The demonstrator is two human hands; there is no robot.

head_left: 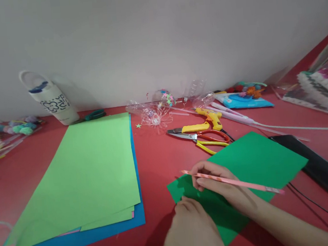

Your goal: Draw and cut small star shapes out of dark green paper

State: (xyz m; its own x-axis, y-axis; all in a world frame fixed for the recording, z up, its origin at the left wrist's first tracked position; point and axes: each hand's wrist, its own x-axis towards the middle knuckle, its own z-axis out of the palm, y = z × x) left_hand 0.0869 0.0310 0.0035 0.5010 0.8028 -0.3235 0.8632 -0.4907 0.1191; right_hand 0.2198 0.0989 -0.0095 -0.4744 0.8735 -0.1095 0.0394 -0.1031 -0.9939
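Centrally, we are working over one dark green sheet (251,161), lying flat and slantwise on the right side of the red desk (152,159). We are holding one pink pencil (239,182) in the right hand (215,178): grip closed, thumb and fingers clamped on the shaft, point directed left, eraser end right. We are resting the left hand (194,228) at the sheet's near-left edge, fingers bent; whether that grip is pinching the paper, we are not able to tell.

Just beyond the sheet, we are finding scissors (194,136) with one red and one yellow handle, a yellow cutter (195,127) and a yellow glue gun (216,120). To its right, partly under a corner, a long black item (316,166) is lying.

Farther left, we are counting light green sheets (98,164) stacked over a blue sheet (141,218). Along the wall, we are noting a white tumbler (58,106), clear plastic pieces (154,118) and a blue packet (246,101).
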